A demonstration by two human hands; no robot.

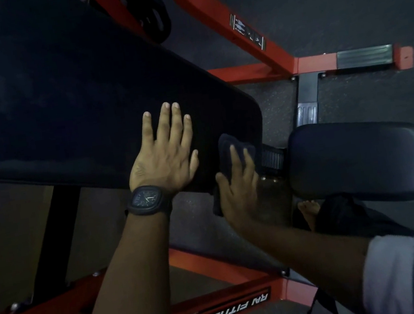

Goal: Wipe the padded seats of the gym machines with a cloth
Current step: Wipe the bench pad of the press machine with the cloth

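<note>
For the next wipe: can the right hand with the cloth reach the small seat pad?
Probably yes. The right hand presses the cloth at the end of the long pad; the small seat pad lies close beside it, its top bare.

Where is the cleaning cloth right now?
In the head view, centre-right: the cloth lies under the right hand at the end of the long pad, beside the left hand.

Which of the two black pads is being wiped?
The long pad, where the right hand presses the cloth; the smaller pad to its right is untouched.
</note>
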